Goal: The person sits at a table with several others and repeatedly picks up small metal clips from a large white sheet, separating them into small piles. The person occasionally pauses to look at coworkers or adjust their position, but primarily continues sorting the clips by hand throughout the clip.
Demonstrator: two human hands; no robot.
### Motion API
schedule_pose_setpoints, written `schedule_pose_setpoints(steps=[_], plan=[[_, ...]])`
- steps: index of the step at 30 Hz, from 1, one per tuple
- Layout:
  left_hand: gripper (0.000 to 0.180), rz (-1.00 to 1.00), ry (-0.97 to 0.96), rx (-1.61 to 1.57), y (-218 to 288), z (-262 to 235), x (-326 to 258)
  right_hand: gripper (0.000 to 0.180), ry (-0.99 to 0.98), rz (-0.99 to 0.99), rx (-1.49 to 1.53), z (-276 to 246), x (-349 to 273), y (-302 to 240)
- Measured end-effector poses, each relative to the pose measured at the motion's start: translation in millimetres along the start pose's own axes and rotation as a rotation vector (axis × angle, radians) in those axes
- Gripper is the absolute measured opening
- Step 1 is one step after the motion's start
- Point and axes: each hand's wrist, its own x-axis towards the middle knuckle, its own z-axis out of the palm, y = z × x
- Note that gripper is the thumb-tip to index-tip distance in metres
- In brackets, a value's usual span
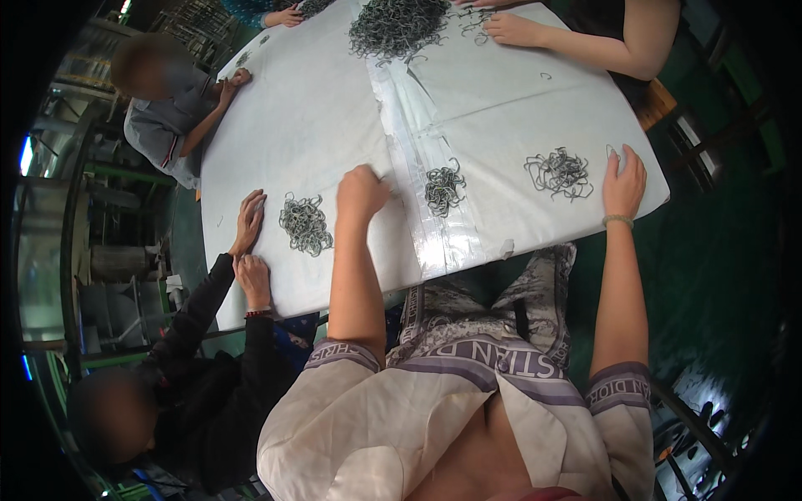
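Observation:
On the white-covered table [493, 117], my left hand [362, 192] is closed, its fingers curled near the shiny tape strip. Whatever it may hold is too small to make out. My right hand [625, 179], with a beaded bracelet at the wrist, rests by the table's right edge. Its thumb and fingers pinch a thin, bent wire hook [609, 150]. Between my hands lie a small pile of dark grey metal hooks [444, 189] on the tape and a looser pile of hooks [560, 174] nearer my right hand.
A co-worker's hands [251, 259] rest at the left edge beside another hook pile [306, 224]. A large heap of hooks [399, 29] is at the far side. Another person's arm [576, 46] reaches in at far right; a person in grey [171, 125] sits far left.

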Motion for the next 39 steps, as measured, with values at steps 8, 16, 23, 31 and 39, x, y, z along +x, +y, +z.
schedule_pose_setpoints(steps=[8,16,23,31,39], plan=[[0.061,0.517,0.264,-0.424,42,51,-30,0.034,-0.015,0.007,-0.018,0,1,-2],[0.045,0.753,0.231,-0.377,102,83,-39,0.034,0.047,0.023,0.02,1,-1,-2],[0.01,0.808,0.201,-0.599,183,71,-29,0.033,0.086,0.03,0.023,-1,-1,-2],[0.014,0.806,0.197,-0.327,227,91,-13,0.033,0.069,0.053,0.053,-3,-1,-4],[0.017,0.45,-0.219,-0.876,197,62,20,0.034,0.067,0.057,0.03,-3,-1,-4]])
